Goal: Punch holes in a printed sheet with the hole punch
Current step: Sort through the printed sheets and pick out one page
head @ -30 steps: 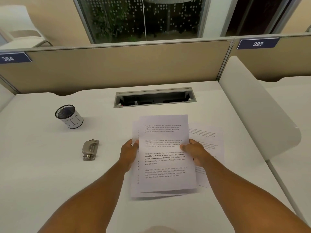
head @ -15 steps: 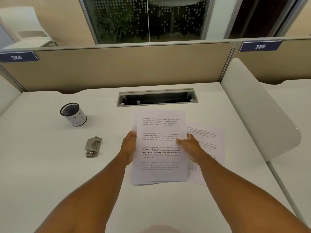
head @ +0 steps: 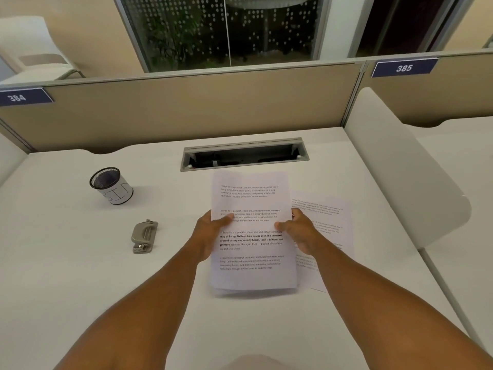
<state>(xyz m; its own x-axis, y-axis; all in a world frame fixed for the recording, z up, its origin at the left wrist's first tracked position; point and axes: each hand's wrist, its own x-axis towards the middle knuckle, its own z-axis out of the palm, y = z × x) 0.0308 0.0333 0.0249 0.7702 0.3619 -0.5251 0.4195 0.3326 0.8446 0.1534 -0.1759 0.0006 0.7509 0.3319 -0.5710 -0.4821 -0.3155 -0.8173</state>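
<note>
Both hands hold a thin stack of printed sheets upright above the white desk. My left hand grips the stack's left edge, thumb on the printed face. My right hand grips the right edge the same way. The sheets' edges line up and the bottom edge hangs just over the desk. A grey metal hole punch lies on the desk to the left of my left hand, untouched.
More printed sheets lie flat on the desk under and right of my right hand. A black mesh cup with a white label stands at the back left. An open cable tray sits behind the stack. A white divider borders the right side.
The two offset sheets have been squared into one aligned stack. My left thumb has moved onto the printed face, and the stack has shifted slightly.
</note>
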